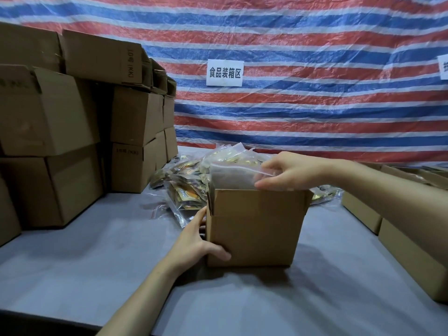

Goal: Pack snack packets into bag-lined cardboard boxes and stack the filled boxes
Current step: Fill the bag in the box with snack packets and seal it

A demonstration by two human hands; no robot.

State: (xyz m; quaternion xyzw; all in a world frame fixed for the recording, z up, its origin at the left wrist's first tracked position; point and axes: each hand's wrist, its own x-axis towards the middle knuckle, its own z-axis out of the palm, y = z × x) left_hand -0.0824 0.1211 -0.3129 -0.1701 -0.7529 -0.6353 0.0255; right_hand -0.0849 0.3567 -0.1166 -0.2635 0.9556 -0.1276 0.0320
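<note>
Cardboard box [257,226] mid-table, near the front edge: stiff, light, best gripped by its side walls. My left hand [196,241] clamps its left wall. Clear bag [232,175] sticking out the top is thin, slippery; my right hand [288,173] pinches its rim.

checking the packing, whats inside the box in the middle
A clear plastic bag sticks up out of the box, pinched at its top by the right hand. The cardboard walls hide whatever lies lower inside.
</note>
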